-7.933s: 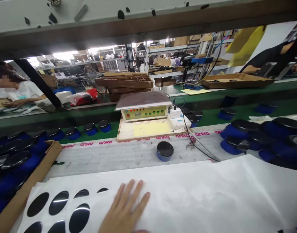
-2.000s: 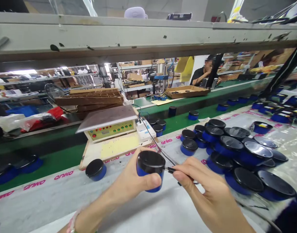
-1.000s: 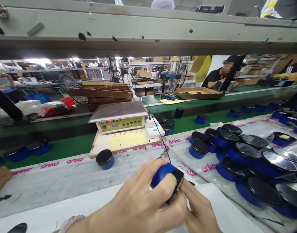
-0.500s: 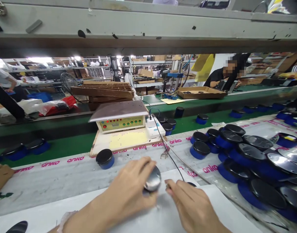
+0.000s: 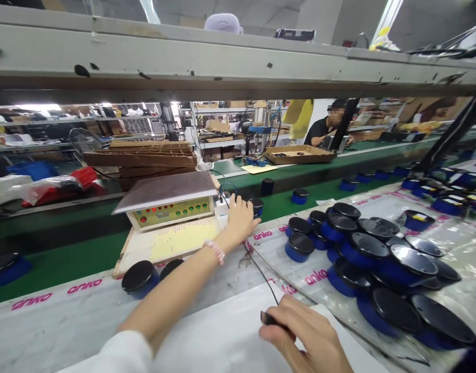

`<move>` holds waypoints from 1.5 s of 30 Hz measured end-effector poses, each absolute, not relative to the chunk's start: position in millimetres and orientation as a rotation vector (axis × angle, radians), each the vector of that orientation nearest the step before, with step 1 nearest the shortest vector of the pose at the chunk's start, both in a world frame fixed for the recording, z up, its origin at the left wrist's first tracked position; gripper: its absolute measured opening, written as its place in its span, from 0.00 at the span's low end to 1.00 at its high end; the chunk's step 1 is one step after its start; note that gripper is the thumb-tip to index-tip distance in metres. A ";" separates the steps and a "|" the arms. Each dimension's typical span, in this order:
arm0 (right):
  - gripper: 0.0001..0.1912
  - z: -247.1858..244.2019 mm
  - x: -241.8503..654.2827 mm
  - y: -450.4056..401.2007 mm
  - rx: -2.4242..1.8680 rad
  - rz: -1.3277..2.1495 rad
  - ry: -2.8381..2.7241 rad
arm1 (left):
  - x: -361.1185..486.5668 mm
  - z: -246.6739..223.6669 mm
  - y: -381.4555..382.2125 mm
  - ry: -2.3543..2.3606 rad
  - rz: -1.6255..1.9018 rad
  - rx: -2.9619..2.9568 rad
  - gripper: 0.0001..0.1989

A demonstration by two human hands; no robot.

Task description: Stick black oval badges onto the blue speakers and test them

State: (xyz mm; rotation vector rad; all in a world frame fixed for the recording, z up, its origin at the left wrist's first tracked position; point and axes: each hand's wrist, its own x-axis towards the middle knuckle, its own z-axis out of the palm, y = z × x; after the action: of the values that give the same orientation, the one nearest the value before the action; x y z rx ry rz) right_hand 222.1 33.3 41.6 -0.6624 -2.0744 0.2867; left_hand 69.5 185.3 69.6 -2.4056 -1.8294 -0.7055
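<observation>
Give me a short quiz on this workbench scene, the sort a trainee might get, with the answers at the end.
1. Multiple choice: what is in the right hand?
A) a yellow sheet
B) a small black part
C) a cardboard tray

2. True or false: the pale pink bracelet is worn on the same arm as the left hand.

3. Fill in the blank: the pink word repeated on the plastic sheeting along the bench is ____.

Key: 1 B; 2 true; 3 anko.
</observation>
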 end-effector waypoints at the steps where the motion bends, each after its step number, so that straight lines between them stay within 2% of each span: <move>1: 0.12 40.7 224.5 31.5 -0.673 0.274 -2.065 | 79.6 67.8 199.6 -1.852 -0.737 -2.410 0.16; 3: 0.14 38.4 232.3 29.1 -0.723 0.257 -2.019 | 90.2 64.8 217.0 -1.891 -0.809 -2.434 0.16; 6: 0.11 37.4 246.0 29.8 -0.879 0.294 -1.929 | 88.2 68.3 214.6 -1.898 -0.926 -2.538 0.18; 12: 0.10 65.4 243.2 36.3 -0.834 0.399 -1.889 | 61.1 94.8 125.3 -1.793 -1.155 -2.914 0.38; 15: 0.12 83.2 228.6 35.4 -0.737 0.421 -1.923 | 48.6 103.6 76.3 -1.902 -1.359 -3.049 0.32; 18: 0.10 89.7 214.8 31.8 -0.673 0.380 -1.987 | 39.8 109.5 47.9 -2.032 -1.406 -2.988 0.27; 23: 0.07 86.3 200.0 22.1 -0.644 0.223 -2.032 | 32.6 117.9 30.2 -2.046 -1.475 -2.791 0.31; 34: 0.11 88.2 204.4 11.1 -0.744 0.122 -2.000 | 26.6 116.3 10.6 -2.157 -1.642 -2.634 0.28; 40: 0.06 87.6 203.1 8.9 -0.666 0.192 -2.010 | 26.9 115.1 3.4 -2.126 -1.630 -2.582 0.32; 45: 0.07 84.1 202.7 5.8 -0.703 0.076 -1.984 | 28.1 110.3 -2.4 -2.013 -1.549 -2.515 0.32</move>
State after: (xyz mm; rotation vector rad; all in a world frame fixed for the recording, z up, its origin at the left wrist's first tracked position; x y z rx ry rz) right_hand 202.7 5.8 84.1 -0.7032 -1.9836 0.0759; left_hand 28.1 -2.4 110.3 -2.5151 -2.0126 -1.5490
